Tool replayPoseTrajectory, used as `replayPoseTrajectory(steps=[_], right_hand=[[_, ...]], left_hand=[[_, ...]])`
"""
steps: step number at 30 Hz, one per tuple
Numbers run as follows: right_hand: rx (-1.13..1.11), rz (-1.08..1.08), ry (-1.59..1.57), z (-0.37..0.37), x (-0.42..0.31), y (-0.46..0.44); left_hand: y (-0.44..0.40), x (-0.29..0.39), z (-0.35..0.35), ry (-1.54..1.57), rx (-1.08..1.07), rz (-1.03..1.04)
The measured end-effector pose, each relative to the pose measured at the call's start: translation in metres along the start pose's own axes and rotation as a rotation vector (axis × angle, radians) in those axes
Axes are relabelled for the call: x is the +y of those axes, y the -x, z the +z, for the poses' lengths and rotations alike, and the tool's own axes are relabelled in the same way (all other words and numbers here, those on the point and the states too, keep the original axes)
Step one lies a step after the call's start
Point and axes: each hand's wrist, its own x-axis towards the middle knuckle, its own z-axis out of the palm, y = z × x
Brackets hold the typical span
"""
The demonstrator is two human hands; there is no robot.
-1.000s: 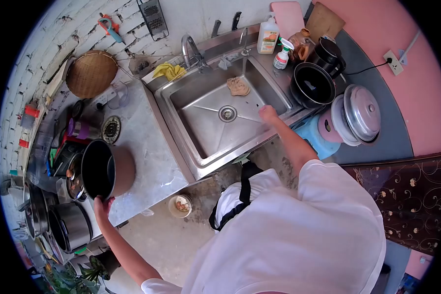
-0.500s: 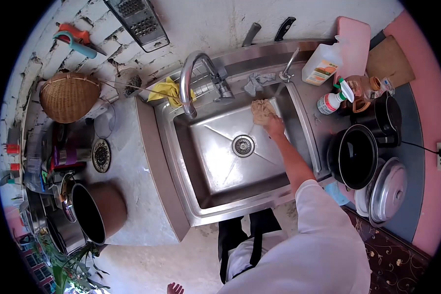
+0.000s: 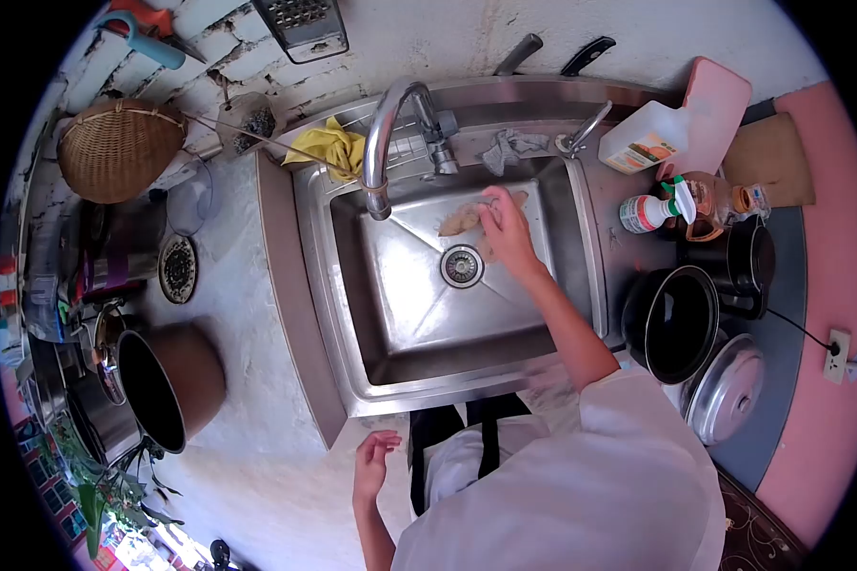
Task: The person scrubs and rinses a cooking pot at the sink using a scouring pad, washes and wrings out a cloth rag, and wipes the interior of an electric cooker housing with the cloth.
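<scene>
In the stainless steel sink, my right hand grips a crumpled tan cloth near the back wall of the basin. The cloth hangs out to the left of my fingers and also shows above them, just behind the drain. Part of it is hidden under my palm. My left hand hangs below the sink's front edge by my apron, fingers loosely bent and holding nothing. Over the basin's back left arches the chrome faucet.
A yellow cloth and a grey rag lie on the sink's back ledge. To the right stand a spray bottle, a white jug and a black pot. At left are a large brown pot and a wicker basket.
My right hand has moved left and slightly up with the cloth, which has changed shape. My left hand has risen from the bottom edge into fuller view. The whole view has shifted slightly.
</scene>
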Motion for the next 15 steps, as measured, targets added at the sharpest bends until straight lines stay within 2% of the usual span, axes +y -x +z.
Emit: replayPoseTrajectory(steps=[3, 5, 8, 11, 12, 13, 15], right_hand=[[-0.016, -0.082, 0.15, 0.011, -0.048, -0.019], [-0.318, -0.139, 0.333, 0.023, -0.062, -0.034], [-0.287, -0.179, 0.368, 0.035, -0.048, -0.021], [-0.293, -0.165, 0.408, 0.047, -0.075, 0.0], [-0.263, -0.152, 0.391, 0.051, -0.085, 0.005], [-0.285, -0.154, 0.412, 0.058, -0.089, 0.004], [-0.59, -0.171, 0.242, 0.078, -0.093, 0.005]], left_hand=[[-0.071, 0.051, 0.026, 0.015, -0.103, 0.199], [-0.106, 0.083, 0.039, -0.006, -0.13, 0.275], [-0.151, 0.112, 0.051, 0.121, -0.195, 0.327], [-0.198, 0.106, 0.064, 0.218, -0.139, 0.28], [-0.212, 0.106, 0.069, 0.266, -0.094, 0.248], [-0.226, 0.107, 0.073, 0.208, 0.015, 0.324], [-0.251, 0.114, 0.079, -0.13, 0.474, 0.833]])
